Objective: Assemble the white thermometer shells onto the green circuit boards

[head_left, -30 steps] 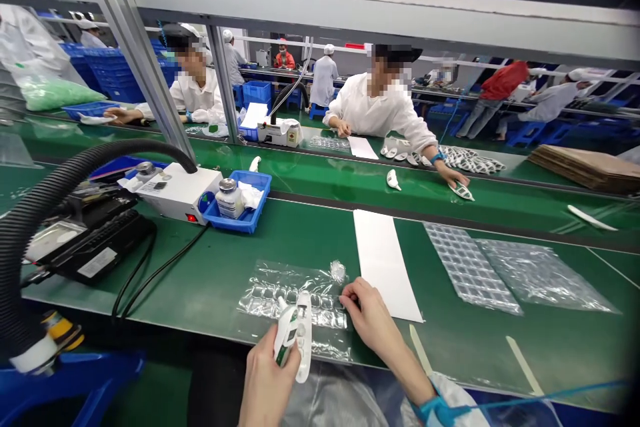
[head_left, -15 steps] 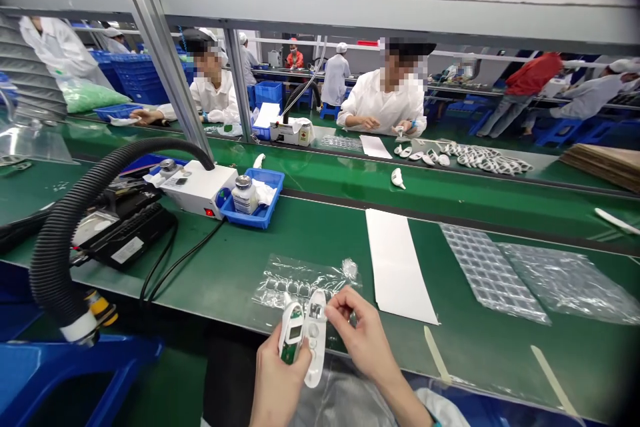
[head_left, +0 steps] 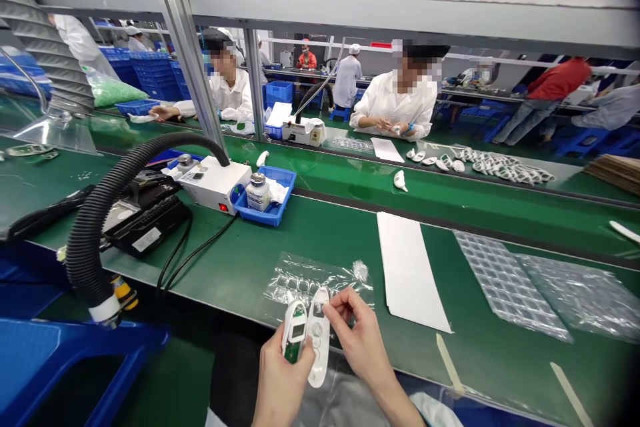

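My left hand (head_left: 284, 370) is closed around two white casing halves of a small handheld device that looks like an ear thermometer. One half (head_left: 287, 320) has a pointed tip and holds a green circuit board (head_left: 292, 351) with a small grey display (head_left: 298, 331). Beside it, the long white cover (head_left: 319, 373) shows a window opening and round holes. My right hand (head_left: 357, 330) pinches thumb and forefinger at the cover's upper end, by the window; anything between those fingertips is too small to make out. Just beyond lies a clear plastic sheet with moulded pockets (head_left: 295, 285).
White paper (head_left: 413, 273) and clear blister trays (head_left: 505, 280) lie to the right. A blue tray (head_left: 273, 215) with a bottle, a white box (head_left: 213, 185) and a black hose (head_left: 83, 233) stand left. Across the green belt (head_left: 345, 187), co-workers sit near several white casings (head_left: 510, 167).
The view has swung slightly left, so the bench things appear farther right. Both hands keep nearly the same hold, with the right fingertips still at the cover's upper end.
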The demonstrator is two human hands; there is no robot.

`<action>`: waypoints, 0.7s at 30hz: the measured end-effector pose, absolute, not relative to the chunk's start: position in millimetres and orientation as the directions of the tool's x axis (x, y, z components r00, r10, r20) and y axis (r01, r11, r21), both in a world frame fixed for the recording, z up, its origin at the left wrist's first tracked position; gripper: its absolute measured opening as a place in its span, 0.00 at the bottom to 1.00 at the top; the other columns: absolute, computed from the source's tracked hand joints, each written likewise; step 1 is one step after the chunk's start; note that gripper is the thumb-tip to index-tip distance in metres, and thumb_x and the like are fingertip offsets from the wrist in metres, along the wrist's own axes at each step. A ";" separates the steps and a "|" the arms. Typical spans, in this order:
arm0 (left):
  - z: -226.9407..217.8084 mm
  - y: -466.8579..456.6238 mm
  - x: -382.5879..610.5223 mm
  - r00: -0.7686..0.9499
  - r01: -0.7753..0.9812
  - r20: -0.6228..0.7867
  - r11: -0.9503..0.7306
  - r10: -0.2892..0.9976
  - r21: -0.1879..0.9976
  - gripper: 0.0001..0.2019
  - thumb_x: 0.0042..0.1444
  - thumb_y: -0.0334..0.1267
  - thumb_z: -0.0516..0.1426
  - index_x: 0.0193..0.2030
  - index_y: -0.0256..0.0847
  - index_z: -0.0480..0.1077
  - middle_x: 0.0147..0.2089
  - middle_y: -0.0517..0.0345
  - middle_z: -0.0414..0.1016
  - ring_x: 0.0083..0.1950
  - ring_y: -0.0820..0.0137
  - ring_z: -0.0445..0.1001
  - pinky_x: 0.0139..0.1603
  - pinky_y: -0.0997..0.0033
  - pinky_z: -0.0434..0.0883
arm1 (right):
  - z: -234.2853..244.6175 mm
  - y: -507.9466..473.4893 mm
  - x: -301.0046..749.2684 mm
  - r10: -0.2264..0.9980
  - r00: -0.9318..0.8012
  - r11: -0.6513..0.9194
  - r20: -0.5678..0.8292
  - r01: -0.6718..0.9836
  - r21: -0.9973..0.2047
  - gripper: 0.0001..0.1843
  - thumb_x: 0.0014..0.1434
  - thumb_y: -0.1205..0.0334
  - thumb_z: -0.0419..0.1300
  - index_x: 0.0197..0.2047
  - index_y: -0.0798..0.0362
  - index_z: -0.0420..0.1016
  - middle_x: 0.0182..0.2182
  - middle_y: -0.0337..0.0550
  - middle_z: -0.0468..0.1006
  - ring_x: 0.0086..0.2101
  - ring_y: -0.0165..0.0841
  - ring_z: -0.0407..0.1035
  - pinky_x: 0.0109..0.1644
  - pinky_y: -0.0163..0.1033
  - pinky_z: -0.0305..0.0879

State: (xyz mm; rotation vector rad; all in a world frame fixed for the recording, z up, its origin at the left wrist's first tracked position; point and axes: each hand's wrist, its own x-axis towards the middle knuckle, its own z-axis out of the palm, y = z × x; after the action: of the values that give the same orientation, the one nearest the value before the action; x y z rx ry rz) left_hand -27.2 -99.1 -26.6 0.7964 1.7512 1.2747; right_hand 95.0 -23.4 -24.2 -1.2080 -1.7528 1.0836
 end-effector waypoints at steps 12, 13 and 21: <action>-23.4 -128.1 -57.0 -0.575 0.000 -0.187 0.229 0.797 0.973 0.09 0.48 0.40 0.59 0.33 0.36 0.74 0.25 0.57 0.75 0.27 0.67 0.69 0.28 0.73 0.67 | -35.3 -55.1 45.3 0.910 -0.410 -0.050 -0.060 0.035 -0.998 0.13 0.57 0.53 0.61 0.34 0.48 0.60 0.25 0.34 0.66 0.24 0.31 0.63 0.28 0.34 0.61; -25.8 -133.4 -62.9 -0.598 -0.012 -0.192 0.230 0.778 0.973 0.10 0.48 0.40 0.59 0.33 0.36 0.74 0.25 0.57 0.75 0.27 0.67 0.70 0.28 0.73 0.67 | -37.2 -61.8 35.5 0.881 -0.465 -0.113 -0.092 -0.018 -0.993 0.14 0.56 0.51 0.61 0.36 0.49 0.62 0.26 0.36 0.69 0.26 0.32 0.65 0.30 0.36 0.64; -59.6 -187.7 -152.0 -0.791 -0.409 -0.374 0.036 0.484 0.912 0.22 0.46 0.56 0.63 0.36 0.37 0.71 0.21 0.64 0.69 0.19 0.76 0.62 0.18 0.78 0.58 | -65.0 -94.0 -73.8 0.658 -0.704 -0.461 -0.269 -0.093 -0.883 0.24 0.56 0.39 0.58 0.35 0.55 0.69 0.21 0.36 0.71 0.15 0.24 0.61 0.17 0.30 0.55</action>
State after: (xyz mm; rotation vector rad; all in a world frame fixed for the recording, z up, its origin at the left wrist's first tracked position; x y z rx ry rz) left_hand -152.0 -187.7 -59.6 0.0761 1.6901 1.8220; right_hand -73.8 -94.0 -65.0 -0.8357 -1.2703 2.1909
